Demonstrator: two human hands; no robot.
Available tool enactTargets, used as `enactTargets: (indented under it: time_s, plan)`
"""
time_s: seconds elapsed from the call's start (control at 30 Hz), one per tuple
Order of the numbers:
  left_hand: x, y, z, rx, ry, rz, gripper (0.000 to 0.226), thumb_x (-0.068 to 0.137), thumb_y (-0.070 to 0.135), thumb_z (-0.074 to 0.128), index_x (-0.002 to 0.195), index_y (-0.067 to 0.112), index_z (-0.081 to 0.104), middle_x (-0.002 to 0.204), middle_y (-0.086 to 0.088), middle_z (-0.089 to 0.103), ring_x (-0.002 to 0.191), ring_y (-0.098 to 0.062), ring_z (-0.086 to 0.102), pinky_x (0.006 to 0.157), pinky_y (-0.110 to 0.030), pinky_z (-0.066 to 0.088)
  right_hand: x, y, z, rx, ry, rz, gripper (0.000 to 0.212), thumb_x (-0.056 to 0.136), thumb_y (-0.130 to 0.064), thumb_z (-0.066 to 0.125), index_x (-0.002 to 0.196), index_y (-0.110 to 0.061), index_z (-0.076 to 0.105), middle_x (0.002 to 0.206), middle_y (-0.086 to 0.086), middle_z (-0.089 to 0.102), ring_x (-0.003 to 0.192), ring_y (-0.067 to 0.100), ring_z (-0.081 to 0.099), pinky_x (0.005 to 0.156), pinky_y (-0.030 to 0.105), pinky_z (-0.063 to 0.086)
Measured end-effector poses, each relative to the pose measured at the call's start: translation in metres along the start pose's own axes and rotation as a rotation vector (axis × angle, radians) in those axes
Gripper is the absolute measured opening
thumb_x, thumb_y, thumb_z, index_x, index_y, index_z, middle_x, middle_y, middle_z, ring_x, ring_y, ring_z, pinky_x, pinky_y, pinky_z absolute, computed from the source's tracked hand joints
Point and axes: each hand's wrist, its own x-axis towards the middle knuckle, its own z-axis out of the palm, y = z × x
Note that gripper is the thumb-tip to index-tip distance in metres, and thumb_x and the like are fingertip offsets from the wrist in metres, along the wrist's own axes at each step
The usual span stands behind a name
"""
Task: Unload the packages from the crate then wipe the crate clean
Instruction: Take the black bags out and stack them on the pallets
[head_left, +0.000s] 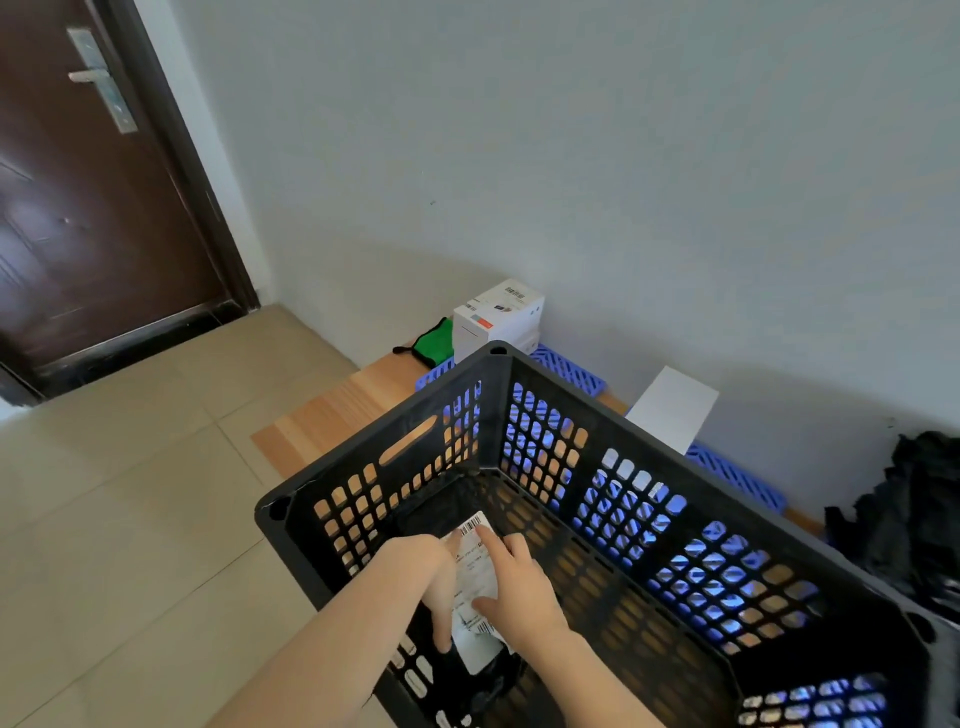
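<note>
One camera only, worn on the person's head, looking forward and steeply down into the crate. It's close in: the left hand and right hand on the package sit right under the lens. It's a wide angle, so the wall and door lean outward. The far right edge is probably too dark to read.
</note>
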Motion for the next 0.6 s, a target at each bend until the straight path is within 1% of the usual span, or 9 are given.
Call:
enactTargets:
  time_s: [0.07, 0.1, 0.17, 0.2, 0.27, 0.4, 0.5, 0.6]
  plan:
    - [-0.017, 0.004, 0.003, 0.013, 0.07, 0.01, 0.132, 0.057, 0.044, 0.09, 0.153, 0.035, 0.0, 0.156, -0.018, 0.026, 0.138, -0.038, 0.037, 0.11, -0.052, 0.037, -0.003, -0.001, -0.006, -0.005, 0.048, -0.014, 0.087, 0.085, -0.014, 0.065, 0.151, -0.033, 0.011, 0.134, -0.005, 0.032, 0.114, 0.017, 0.044, 0.098, 0.028, 0.044]
    - [-0.023, 0.005, 0.001, 0.02, 0.096, 0.031, 0.13, 0.064, 0.043, 0.087, 0.153, 0.035, -0.008, 0.157, -0.02, 0.02, 0.139, -0.04, 0.034, 0.111, -0.053, 0.036, -0.006, -0.002, -0.008, -0.001, 0.07, -0.021, 0.087, 0.085, -0.012, 0.063, 0.151, -0.033, 0.01, 0.134, -0.006, 0.033, 0.114, 0.016, 0.043, 0.098, 0.027, 0.043]
    - [-0.035, 0.007, -0.002, 0.005, 0.038, 0.059, 0.13, 0.073, 0.041, 0.082, 0.149, 0.035, -0.024, 0.16, -0.023, -0.003, 0.144, -0.045, 0.019, 0.114, -0.058, 0.028, -0.011, -0.005, -0.012, 0.011, 0.118, -0.039, 0.086, 0.086, -0.008, 0.061, 0.151, -0.033, 0.011, 0.133, -0.007, 0.034, 0.113, 0.014, 0.043, 0.097, 0.026, 0.044]
    - [-0.04, 0.008, -0.004, -0.005, 0.023, 0.075, 0.131, 0.075, 0.041, 0.08, 0.147, 0.034, -0.029, 0.16, -0.021, -0.013, 0.146, -0.045, 0.01, 0.115, -0.061, 0.023, -0.014, -0.006, -0.014, 0.022, 0.142, -0.049, 0.086, 0.086, -0.007, 0.06, 0.151, -0.033, 0.011, 0.133, -0.008, 0.034, 0.112, 0.013, 0.043, 0.096, 0.025, 0.045]
    - [-0.044, 0.006, -0.003, -0.036, 0.053, 0.118, 0.131, 0.076, 0.039, 0.08, 0.145, 0.036, -0.031, 0.16, -0.017, -0.021, 0.147, -0.044, 0.002, 0.115, -0.065, 0.017, -0.02, -0.007, -0.018, 0.061, 0.185, -0.06, 0.086, 0.086, -0.007, 0.06, 0.151, -0.033, 0.011, 0.132, -0.009, 0.035, 0.112, 0.011, 0.043, 0.094, 0.022, 0.045]
    - [-0.058, 0.003, 0.002, -0.137, 0.162, 0.21, 0.134, 0.073, 0.033, 0.082, 0.141, 0.044, -0.033, 0.158, -0.012, -0.028, 0.148, -0.042, 0.001, 0.116, -0.061, 0.019, -0.031, -0.006, -0.031, 0.125, 0.265, -0.071, 0.084, 0.086, -0.009, 0.063, 0.151, -0.033, 0.015, 0.132, -0.011, 0.034, 0.116, 0.011, 0.044, 0.094, 0.022, 0.046]
    - [-0.068, 0.004, 0.009, -0.209, 0.292, 0.283, 0.138, 0.069, 0.032, 0.085, 0.139, 0.049, -0.033, 0.157, -0.008, -0.031, 0.149, -0.038, 0.007, 0.117, -0.052, 0.026, -0.043, -0.01, -0.042, 0.199, 0.351, -0.077, 0.081, 0.085, -0.01, 0.065, 0.149, -0.032, 0.021, 0.132, -0.013, 0.034, 0.119, 0.009, 0.044, 0.097, 0.021, 0.045]
    - [-0.081, 0.008, 0.016, -0.29, 0.456, 0.371, 0.14, 0.066, 0.035, 0.086, 0.139, 0.051, -0.032, 0.155, -0.005, -0.036, 0.147, -0.032, 0.018, 0.115, -0.041, 0.033, -0.059, -0.012, -0.059, 0.278, 0.447, -0.089, 0.08, 0.085, -0.011, 0.065, 0.149, -0.033, 0.022, 0.134, -0.015, 0.032, 0.118, 0.004, 0.043, 0.095, 0.019, 0.046]
